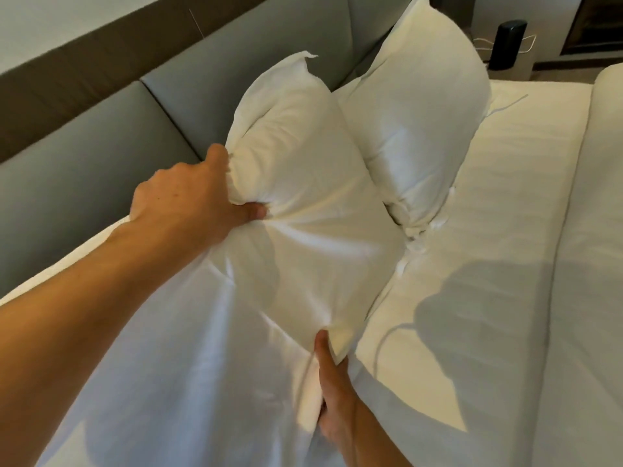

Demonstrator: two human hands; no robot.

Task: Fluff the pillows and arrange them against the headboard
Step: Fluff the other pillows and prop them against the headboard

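Note:
A white pillow (303, 183) is held up in the middle of the view, close to the grey padded headboard (101, 146). My left hand (188, 200) grips its left edge, bunching the fabric. My right hand (332, 396) pinches its lower right edge from below, thumb on the front. A second white pillow (418, 106) stands upright against the headboard just to the right, touching the held one. Another white pillow or cover (151, 382) lies under my left forearm in the foreground.
The white mattress sheet (455, 315) stretches to the right. A folded white duvet (593, 264) runs along the right edge. A black device with a cable (507, 43) stands beyond the bed at top right. A brown wall panel (67, 82) tops the headboard.

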